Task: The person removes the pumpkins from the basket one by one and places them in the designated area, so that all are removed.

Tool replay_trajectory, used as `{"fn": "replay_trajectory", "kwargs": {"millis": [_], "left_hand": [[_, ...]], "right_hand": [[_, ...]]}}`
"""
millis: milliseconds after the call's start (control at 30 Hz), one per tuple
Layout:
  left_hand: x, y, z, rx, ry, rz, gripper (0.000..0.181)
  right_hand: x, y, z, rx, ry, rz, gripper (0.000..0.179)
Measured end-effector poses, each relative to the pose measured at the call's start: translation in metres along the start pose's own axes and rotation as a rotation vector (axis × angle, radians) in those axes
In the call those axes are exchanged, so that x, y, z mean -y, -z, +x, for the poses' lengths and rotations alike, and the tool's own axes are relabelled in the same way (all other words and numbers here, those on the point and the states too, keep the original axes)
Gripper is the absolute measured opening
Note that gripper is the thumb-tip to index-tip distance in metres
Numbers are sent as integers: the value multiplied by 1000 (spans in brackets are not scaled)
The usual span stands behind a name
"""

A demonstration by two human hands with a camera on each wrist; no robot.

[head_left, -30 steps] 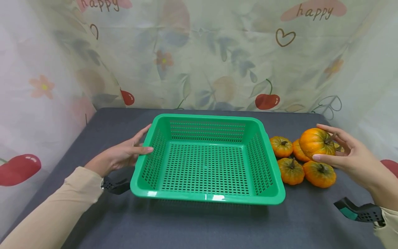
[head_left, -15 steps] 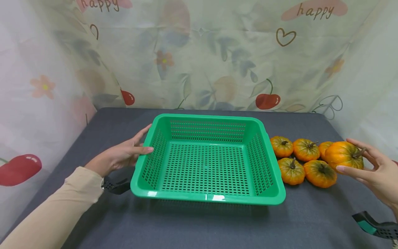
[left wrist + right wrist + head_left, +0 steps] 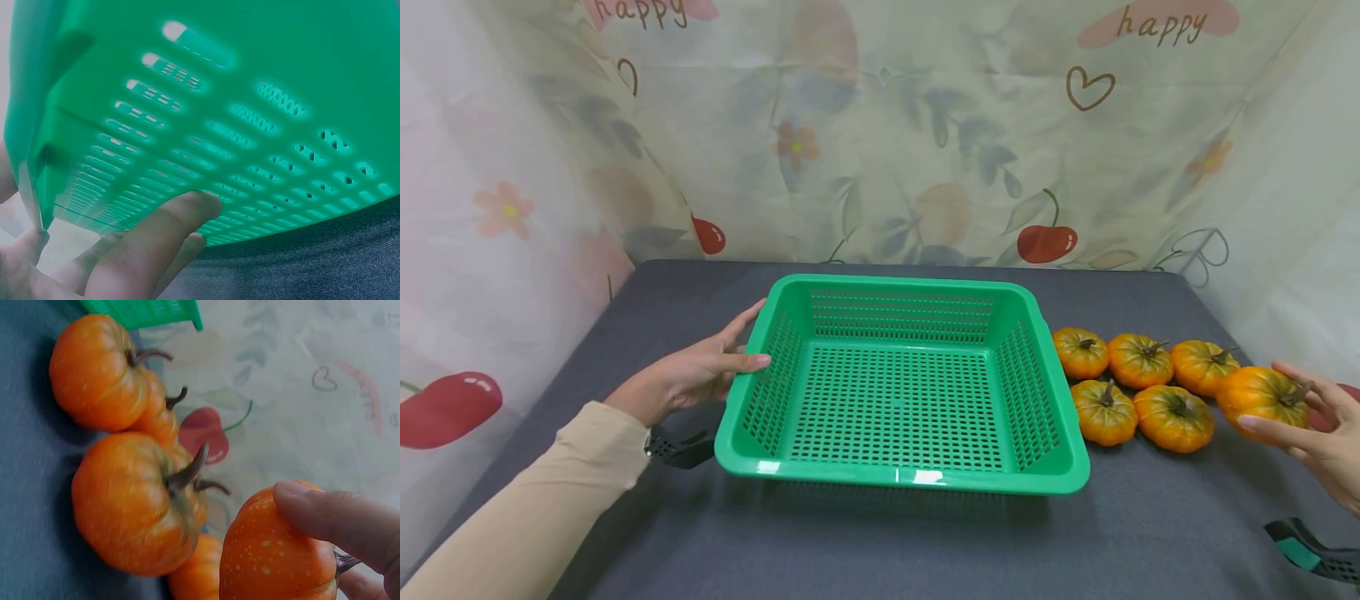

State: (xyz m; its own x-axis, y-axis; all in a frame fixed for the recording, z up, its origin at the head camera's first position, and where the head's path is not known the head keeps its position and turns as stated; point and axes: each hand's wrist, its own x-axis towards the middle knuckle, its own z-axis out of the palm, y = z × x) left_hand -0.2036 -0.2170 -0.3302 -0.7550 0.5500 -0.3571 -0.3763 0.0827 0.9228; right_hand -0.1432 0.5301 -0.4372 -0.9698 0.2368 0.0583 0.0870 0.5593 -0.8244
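The left hand (image 3: 696, 372) grips the left rim of a green perforated plastic basket (image 3: 898, 477), thumb over the edge. In the left wrist view its fingers (image 3: 147, 247) lie against the slotted outer wall of the basket (image 3: 237, 150). At the far right, the right hand (image 3: 1326, 429) holds a small orange pumpkin (image 3: 1255, 395) between thumb and fingers. The right wrist view shows the thumb (image 3: 337, 519) on top of this pumpkin (image 3: 265, 556). Whether its underside touches the table cannot be told. Nothing lies inside the basket.
Several other small pumpkins (image 3: 1141, 362) stand in two rows between the basket and the right hand. All rest on a dark grey cloth-covered table (image 3: 880, 550). A printed curtain (image 3: 880, 167) encloses the back and sides.
The right hand has carried its pumpkin right and toward the viewer, uncovering the pumpkins behind it. The left hand and the basket have stayed put.
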Motion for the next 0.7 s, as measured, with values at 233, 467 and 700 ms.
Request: {"fn": "replay_trajectory", "kwargs": {"millis": [233, 467, 700], "left_hand": [[0, 0, 1, -4, 3, 3, 96], [0, 0, 2, -4, 6, -3, 95], [0, 0, 1, -4, 5, -2, 95]], "right_hand": [[-13, 2, 1, 1, -61, 42, 84], [-7, -2, -6, 2, -161, -5, 82], [-11, -6, -3, 13, -236, 12, 84]]}}
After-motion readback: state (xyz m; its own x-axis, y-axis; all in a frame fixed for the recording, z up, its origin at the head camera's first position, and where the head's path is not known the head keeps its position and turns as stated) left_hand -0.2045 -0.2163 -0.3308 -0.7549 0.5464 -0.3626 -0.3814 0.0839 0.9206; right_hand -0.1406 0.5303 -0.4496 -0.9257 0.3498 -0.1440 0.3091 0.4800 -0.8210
